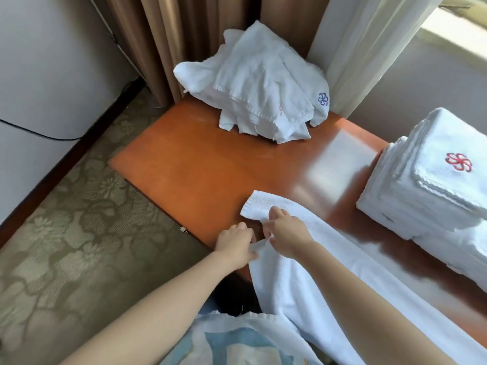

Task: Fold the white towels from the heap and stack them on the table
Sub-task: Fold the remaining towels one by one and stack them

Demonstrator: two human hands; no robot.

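Note:
A white towel point(311, 272) lies along the near edge of the orange wooden table point(200, 164) and hangs partly over it. My left hand point(234, 243) pinches a corner of this towel at the table's edge. My right hand point(286, 233) grips the towel's upper edge just to the right, with another corner lying flat beyond it. A heap of crumpled white towels point(258, 85) sits at the far end of the table. A stack of folded white towels point(432, 175) with a red flower emblem stands at the right.
Brown and white curtains point(263, 27) hang behind the heap. Patterned carpet point(73, 233) covers the floor to the left, beside a wall with a dark skirting board and a black cable. My blue and white clothing point(237, 341) shows at the bottom.

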